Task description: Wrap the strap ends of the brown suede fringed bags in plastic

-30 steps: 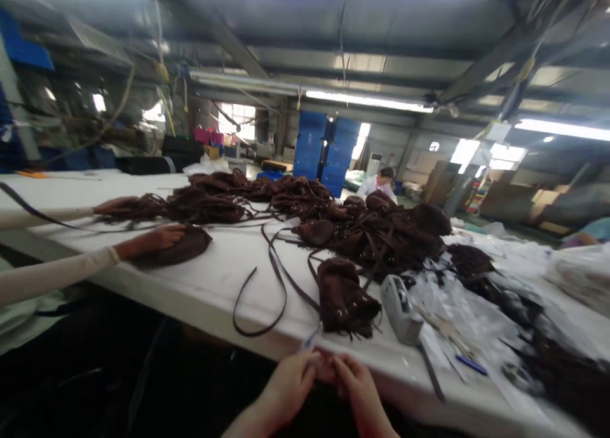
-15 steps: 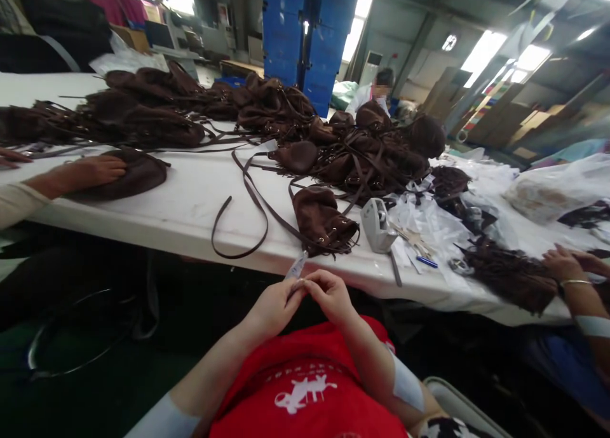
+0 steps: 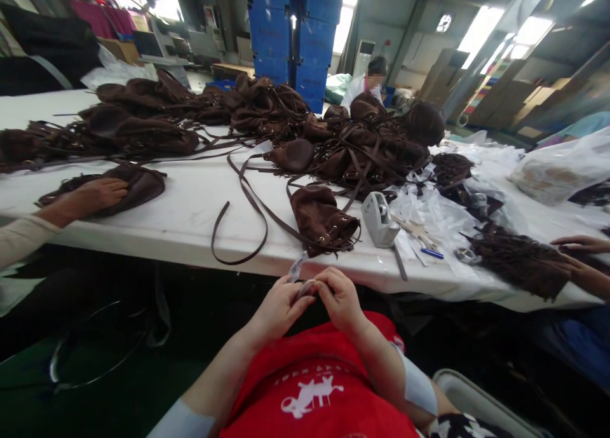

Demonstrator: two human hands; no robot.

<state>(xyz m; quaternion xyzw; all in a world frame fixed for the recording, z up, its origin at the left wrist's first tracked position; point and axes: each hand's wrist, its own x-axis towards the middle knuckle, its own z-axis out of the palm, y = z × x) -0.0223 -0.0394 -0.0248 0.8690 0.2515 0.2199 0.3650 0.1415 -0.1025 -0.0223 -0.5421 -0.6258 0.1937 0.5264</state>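
Note:
My left hand (image 3: 274, 311) is closed around a narrow strip of crinkled clear plastic (image 3: 297, 267), just off the table's front edge. The strip runs up to the fringed brown drawstring bag (image 3: 315, 215); whether a strap lies inside it I cannot tell. With thumb and index finger, my right hand (image 3: 340, 301) pinches at the strip's near end, against the left fingertips. The bag lies on its side at the edge, its eyelets towards me. Its long brown strap (image 3: 260, 214) loops out to the left on the table.
A grey tape dispenser (image 3: 380, 222), a blue pen (image 3: 432, 253) and clear plastic bags (image 3: 419, 212) lie to the right. Brown bags (image 3: 362, 145) are heaped behind on the white table (image 3: 190, 203). Co-workers' hands rest on bags at both sides.
My hands stay together, with the right fingers shifted slightly at the strip's end. The left co-worker's hand and bag have turned a little; the right co-worker's hands have moved outward. The view has shifted slightly.

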